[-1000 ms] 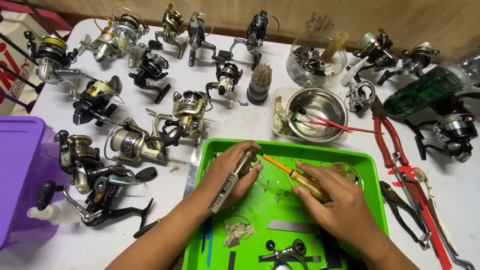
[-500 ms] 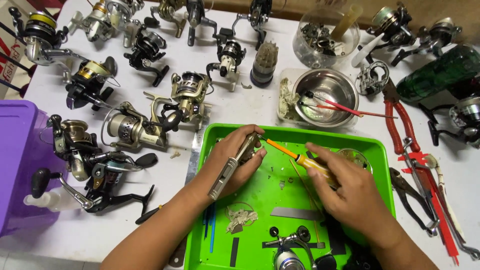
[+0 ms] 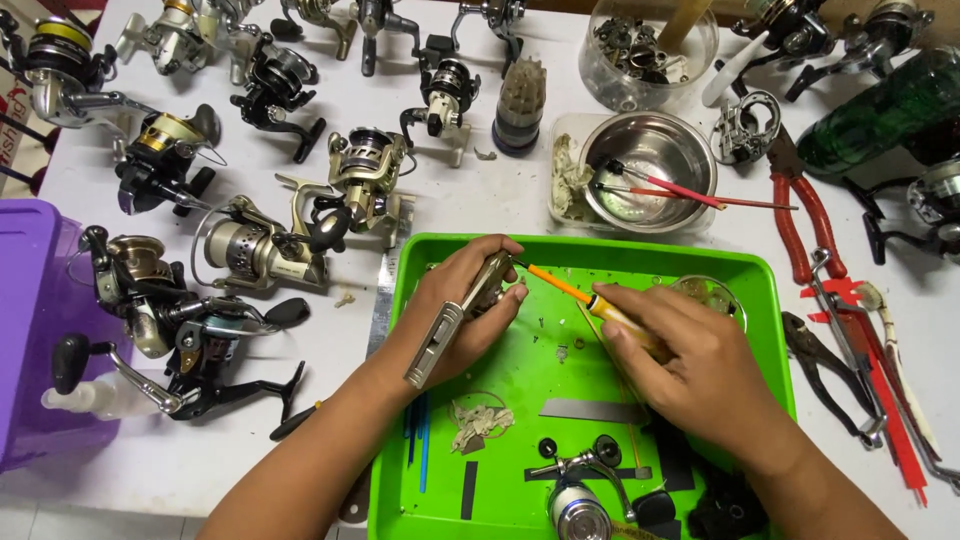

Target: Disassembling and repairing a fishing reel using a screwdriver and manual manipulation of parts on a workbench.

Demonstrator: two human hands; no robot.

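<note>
The left hand [image 3: 462,300] has tilted the reel body [image 3: 455,320], fingers wrapped tight (thumb on top), and the right hand [image 3: 690,365], fingers closed on the screwdriver [image 3: 590,300], has brought its tip up to it.

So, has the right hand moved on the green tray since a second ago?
No. The right hand stays over the green tray beside its right rim, screwdriver aimed at the reel part; only the camera shifted.

The right hand [image 3: 690,365] hides the screwdriver [image 3: 575,296] handle. The left hand [image 3: 465,315] covers the reel part [image 3: 455,325] top. At 9 o'clock, the purple box [image 3: 30,330] is cut off.
</note>
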